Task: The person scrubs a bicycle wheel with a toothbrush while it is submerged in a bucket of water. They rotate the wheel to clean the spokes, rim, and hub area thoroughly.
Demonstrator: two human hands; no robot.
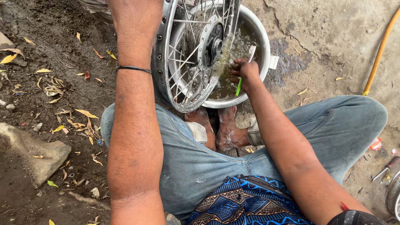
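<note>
Now right grip (243, 71) on toothbrush (246, 68) — beside spoked wheel (189, 50), over basin (262, 33)

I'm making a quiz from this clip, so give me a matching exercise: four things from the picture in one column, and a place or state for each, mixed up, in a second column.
1. Shiny spoked metal wheel rim
2. Green-handled toothbrush
3. Round silver metal basin
4. Long yellow hose

a. Holds murky water
b. Lies on the ground at far right
c. Stands upright over the basin
d. Held in the right hand

Pairs: 1-c, 2-d, 3-a, 4-b
</note>
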